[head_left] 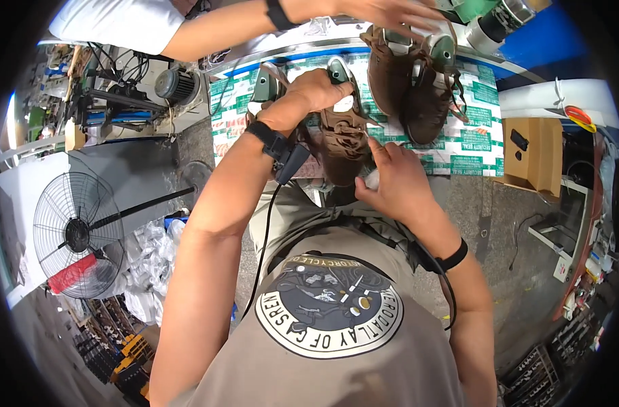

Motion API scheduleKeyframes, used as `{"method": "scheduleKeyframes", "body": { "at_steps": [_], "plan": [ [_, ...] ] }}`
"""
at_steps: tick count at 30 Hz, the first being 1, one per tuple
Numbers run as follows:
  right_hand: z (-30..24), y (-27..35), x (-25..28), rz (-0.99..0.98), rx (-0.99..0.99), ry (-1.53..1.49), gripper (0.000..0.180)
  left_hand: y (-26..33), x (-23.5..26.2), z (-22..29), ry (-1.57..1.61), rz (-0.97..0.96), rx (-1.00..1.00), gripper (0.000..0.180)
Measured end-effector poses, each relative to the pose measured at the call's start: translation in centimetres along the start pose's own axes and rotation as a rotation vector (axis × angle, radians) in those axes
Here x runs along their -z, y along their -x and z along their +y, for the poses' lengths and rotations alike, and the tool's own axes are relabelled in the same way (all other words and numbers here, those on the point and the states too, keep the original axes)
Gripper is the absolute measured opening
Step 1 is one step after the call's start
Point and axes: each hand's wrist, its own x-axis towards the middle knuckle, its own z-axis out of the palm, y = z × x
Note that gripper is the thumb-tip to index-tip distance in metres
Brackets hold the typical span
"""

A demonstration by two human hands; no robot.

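Note:
A brown lace-up shoe [342, 148] lies toe toward me at the near edge of a covered work surface. My left hand [317, 91] is closed on its collar and tongue, fingers partly hidden at the opening. My right hand [399, 178] is beside the toe, index finger and thumb stretched apart, the index fingertip near the laces. A pale patch shows between that thumb and finger; I cannot make out what it is. Another brown shoe [267, 87], with a grey-green insole, is partly hidden behind my left forearm.
Two more brown shoes [428, 102] stand to the right, with a co-worker's hand [398, 12] over them. Green-and-white printed tape covers the work surface [469, 129]. An open cardboard box [537, 152] is at right; a fan [77, 234] and motor [174, 85] are at left.

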Motion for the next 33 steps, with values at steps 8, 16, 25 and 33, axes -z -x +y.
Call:
{"method": "scheduleKeyframes", "body": {
  "at_steps": [8, 16, 25, 33],
  "plan": [
    [2.6, -3.0, -1.4, 0.079, 0.122, 0.025, 0.074, 0.0, -0.2, 0.2, -0.085, 0.058, -0.028, 0.088],
    [-1.7, 2.6, 2.5, -0.043, -0.043, 0.076, 0.08, 0.5, 0.3, 0.9, -0.032, 0.019, 0.024, 0.088],
    [6.3, -3.9, 0.6, -0.008, 0.231, 0.304, 0.077, 0.9, -0.6, 3.3, -0.156, 0.034, -0.019, 0.078],
    [8.8, -4.1, 1.6, -0.035, 0.36, 0.206, 0.079, 0.5, -0.7, 2.6, -0.114, 0.016, -0.034, 0.076]
  ]
}}
